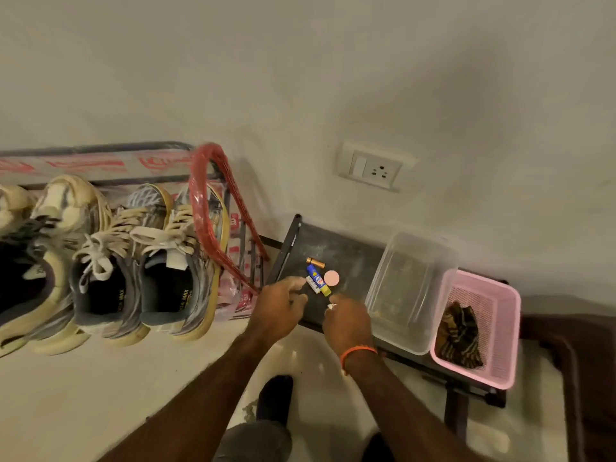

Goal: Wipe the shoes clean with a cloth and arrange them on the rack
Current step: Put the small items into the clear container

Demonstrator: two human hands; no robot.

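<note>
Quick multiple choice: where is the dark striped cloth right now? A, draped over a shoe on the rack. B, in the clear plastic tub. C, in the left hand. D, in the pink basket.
D: the dark striped cloth lies bunched in the pink basket, right of the clear plastic tub, away from both hands.

I see a clear tub (411, 291) at three o'clock from a little blue tube (316, 280) and pink disc (331, 278).

Matt dark metal stand (336, 248), clear glossy plastic tub (413, 291), pink plastic mesh basket (500, 328), crumpled cloth (460, 335)
</note>
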